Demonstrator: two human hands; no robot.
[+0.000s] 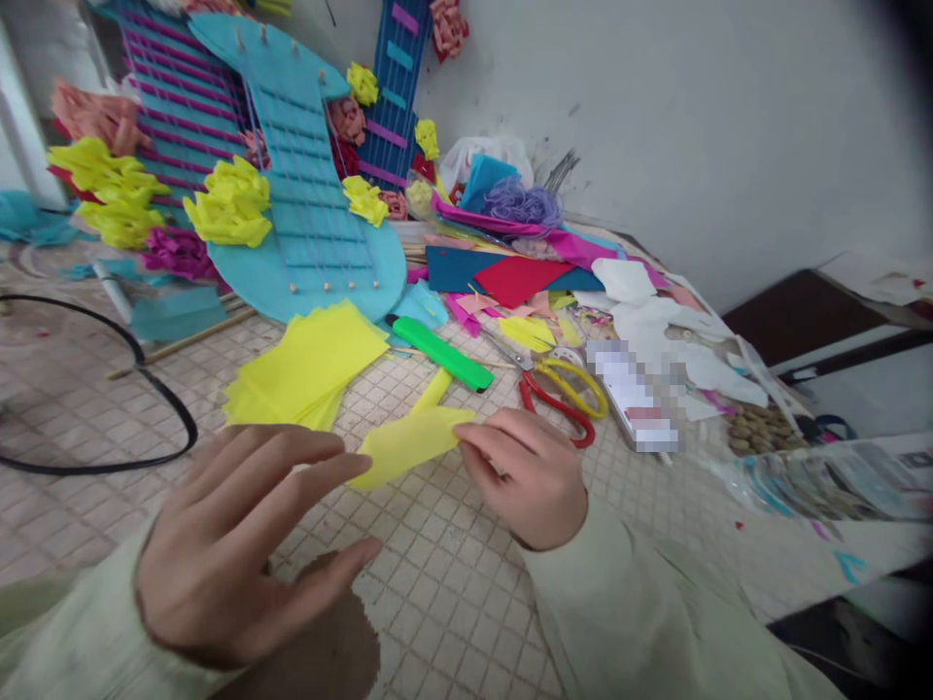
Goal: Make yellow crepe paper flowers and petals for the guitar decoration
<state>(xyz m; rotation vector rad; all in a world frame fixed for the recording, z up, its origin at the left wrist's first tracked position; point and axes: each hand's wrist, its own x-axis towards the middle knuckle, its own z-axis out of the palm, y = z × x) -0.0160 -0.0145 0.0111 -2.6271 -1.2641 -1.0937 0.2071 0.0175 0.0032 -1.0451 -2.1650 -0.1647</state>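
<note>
My right hand [521, 472] pinches the right end of a thin yellow sheet [412, 445] between thumb and fingertips. My left hand [252, 535] is spread, thumb apart from the fingers, with its fingertips at the sheet's left end and nothing between thumb and fingers. A fanned stack of yellow sheets [302, 365] lies just beyond my left hand. A narrow yellow strip [432, 389] shows behind the sheet. Beyond it lies a green box cutter [444, 353], and scissors with red and yellow handles [565, 389] lie past my right hand.
Blue string-instrument-shaped crafts [313, 224] with yellow paper flowers [229, 202] stand at the back left. A black cable [171, 399] curves at the left. Coloured paper and felt [521, 277], a partly blurred phone-like object [634, 399] and white scraps [656, 326] lie further right.
</note>
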